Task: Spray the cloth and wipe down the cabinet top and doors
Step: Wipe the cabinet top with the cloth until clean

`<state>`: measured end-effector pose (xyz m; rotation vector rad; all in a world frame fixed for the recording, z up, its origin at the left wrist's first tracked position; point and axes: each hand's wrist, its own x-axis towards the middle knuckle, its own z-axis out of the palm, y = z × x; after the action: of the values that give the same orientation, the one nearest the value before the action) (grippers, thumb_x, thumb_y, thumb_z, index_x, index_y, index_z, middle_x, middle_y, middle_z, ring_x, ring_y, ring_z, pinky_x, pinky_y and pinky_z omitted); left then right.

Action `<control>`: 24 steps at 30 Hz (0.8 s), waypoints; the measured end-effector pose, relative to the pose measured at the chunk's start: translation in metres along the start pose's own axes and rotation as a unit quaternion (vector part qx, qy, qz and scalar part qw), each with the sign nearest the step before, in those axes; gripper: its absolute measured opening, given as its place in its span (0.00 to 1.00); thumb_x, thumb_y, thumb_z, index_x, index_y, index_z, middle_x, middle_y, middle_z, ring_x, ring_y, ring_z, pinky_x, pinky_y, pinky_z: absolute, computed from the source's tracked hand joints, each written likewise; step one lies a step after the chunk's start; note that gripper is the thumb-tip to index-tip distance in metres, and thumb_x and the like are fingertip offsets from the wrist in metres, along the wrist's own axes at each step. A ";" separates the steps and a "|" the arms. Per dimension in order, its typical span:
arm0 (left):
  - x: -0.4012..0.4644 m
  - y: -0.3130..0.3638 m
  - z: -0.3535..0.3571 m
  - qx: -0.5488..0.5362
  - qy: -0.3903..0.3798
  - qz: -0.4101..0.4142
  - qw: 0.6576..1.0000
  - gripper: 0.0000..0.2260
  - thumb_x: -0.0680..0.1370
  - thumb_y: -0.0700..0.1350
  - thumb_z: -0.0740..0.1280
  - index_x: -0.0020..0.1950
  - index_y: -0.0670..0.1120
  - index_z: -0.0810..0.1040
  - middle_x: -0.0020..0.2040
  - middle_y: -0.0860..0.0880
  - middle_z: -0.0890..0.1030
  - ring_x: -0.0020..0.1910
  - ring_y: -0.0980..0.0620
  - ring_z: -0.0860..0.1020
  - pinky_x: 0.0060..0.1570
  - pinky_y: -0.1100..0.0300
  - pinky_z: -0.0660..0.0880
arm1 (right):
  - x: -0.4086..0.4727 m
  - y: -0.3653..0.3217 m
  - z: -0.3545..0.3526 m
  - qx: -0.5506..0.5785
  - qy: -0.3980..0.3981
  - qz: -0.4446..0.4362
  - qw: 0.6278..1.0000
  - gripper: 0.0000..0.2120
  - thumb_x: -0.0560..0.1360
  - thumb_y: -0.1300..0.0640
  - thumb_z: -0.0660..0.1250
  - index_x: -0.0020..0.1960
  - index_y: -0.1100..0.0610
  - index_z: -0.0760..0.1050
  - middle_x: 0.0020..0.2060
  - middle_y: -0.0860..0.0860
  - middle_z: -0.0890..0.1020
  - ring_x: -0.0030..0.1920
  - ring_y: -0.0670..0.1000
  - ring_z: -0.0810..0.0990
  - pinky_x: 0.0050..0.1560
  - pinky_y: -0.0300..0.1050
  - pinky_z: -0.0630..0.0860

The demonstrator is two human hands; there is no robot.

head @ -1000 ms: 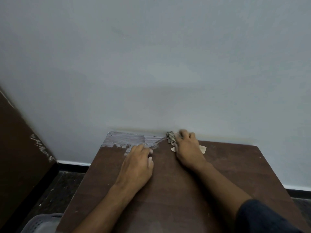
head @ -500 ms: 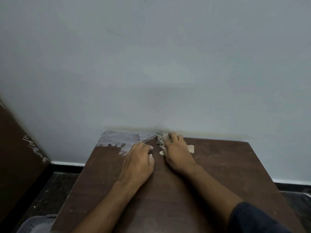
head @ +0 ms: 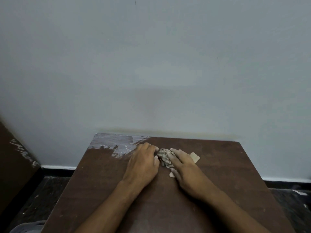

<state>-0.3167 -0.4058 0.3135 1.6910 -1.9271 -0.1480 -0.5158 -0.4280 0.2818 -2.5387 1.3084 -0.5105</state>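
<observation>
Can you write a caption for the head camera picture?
Right hand presses cloth on brown cabinet top; left hand rests beside.

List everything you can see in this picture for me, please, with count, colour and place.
cabinet top: one, dark brown, centre and lower frame, against the wall
whitish smear: one patch, pale grey-white, back left corner of the cabinet top
cloth: one, beige and crumpled, on the cabinet top under the right hand
wall: one, pale grey-blue, behind the cabinet
skirting: one strip, white above a dark band, at the wall's foot
floor: dark, either side of the cabinet
brown panel: one, far left, white scuffs on its edge
grey object: one, bottom left corner, cut off
left hand: flat on the cabinet top, beside the cloth
right hand: presses on the cloth
</observation>
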 end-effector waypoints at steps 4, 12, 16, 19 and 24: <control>-0.004 -0.005 -0.004 -0.004 0.000 0.000 1.000 0.13 0.78 0.47 0.64 0.62 0.48 0.77 0.58 0.53 0.76 0.61 0.53 0.73 0.60 0.54 0.74 | 0.003 0.063 -0.023 -0.018 0.039 0.091 0.995 0.24 0.81 0.54 0.62 0.76 0.50 0.65 0.76 0.52 0.64 0.75 0.54 0.63 0.76 0.50 0.61; -0.012 -0.017 -0.018 0.017 0.009 -0.022 1.000 0.15 0.78 0.47 0.64 0.64 0.47 0.77 0.59 0.51 0.77 0.63 0.52 0.72 0.63 0.55 0.72 | 0.063 0.016 0.012 -0.026 0.083 0.154 0.984 0.26 0.77 0.60 0.64 0.73 0.62 0.65 0.69 0.61 0.72 0.68 0.63 0.70 0.71 0.57 0.64; -0.021 -0.025 -0.031 0.049 0.009 -0.041 0.998 0.15 0.78 0.48 0.63 0.64 0.47 0.76 0.59 0.50 0.76 0.61 0.50 0.72 0.61 0.55 0.72 | 0.085 -0.052 0.039 -0.024 0.022 -0.010 0.999 0.22 0.80 0.56 0.61 0.72 0.63 0.66 0.73 0.60 0.67 0.73 0.63 0.64 0.76 0.55 0.59; -0.030 -0.046 -0.046 0.070 0.014 -0.063 0.995 0.12 0.80 0.49 0.62 0.61 0.47 0.75 0.57 0.51 0.75 0.58 0.52 0.72 0.60 0.57 0.71 | 0.097 -0.046 0.033 -0.073 0.033 -0.033 0.996 0.20 0.80 0.58 0.62 0.70 0.61 0.70 0.73 0.59 0.67 0.73 0.59 0.66 0.74 0.51 0.62; -0.035 -0.069 -0.055 0.081 0.028 -0.089 0.992 0.11 0.78 0.48 0.64 0.57 0.44 0.77 0.56 0.49 0.77 0.58 0.49 0.74 0.59 0.54 0.73 | 0.117 -0.054 0.034 -0.070 0.041 0.020 0.996 0.20 0.78 0.61 0.63 0.69 0.61 0.70 0.69 0.57 0.67 0.66 0.60 0.67 0.70 0.51 0.66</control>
<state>-0.2286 -0.3712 0.3172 1.9518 -1.7879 -0.0116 -0.3987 -0.4914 0.2941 -2.6228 1.4699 -0.5383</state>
